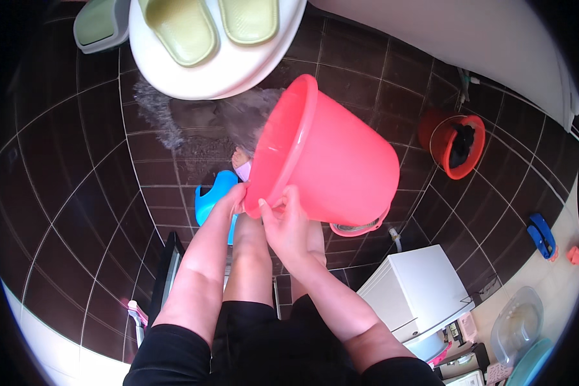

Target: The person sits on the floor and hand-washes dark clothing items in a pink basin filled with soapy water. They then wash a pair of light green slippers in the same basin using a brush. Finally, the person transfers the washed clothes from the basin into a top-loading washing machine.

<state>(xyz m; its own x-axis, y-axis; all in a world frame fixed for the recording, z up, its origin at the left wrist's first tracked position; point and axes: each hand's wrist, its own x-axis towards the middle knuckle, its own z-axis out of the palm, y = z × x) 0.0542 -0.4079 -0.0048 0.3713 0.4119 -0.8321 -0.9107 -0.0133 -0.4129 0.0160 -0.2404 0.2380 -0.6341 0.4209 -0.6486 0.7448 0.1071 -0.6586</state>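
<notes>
A large pink plastic bucket [347, 154] is tipped on its side in front of me, its mouth facing left and its base to the right. My left hand [237, 197] grips the near left part of the rim. Close beside it, my right hand [285, 222] is closed on the rim too, thumb toward the mouth. Water [248, 119] pours from the mouth onto the dark tiled floor and splashes up at the left. Below my left hand stands a bright blue plastic object [219, 193], partly hidden by my forearm. One bare foot in a pale slipper [244, 170] shows beside the bucket.
Green slippers [183, 35] rest on a white toilet lid [154, 71] at the far side. A red bucket [475, 151] holding something black stands at the right. A white cabinet [424, 286] is at the near right. Tiled walls [64, 193] rise on the left.
</notes>
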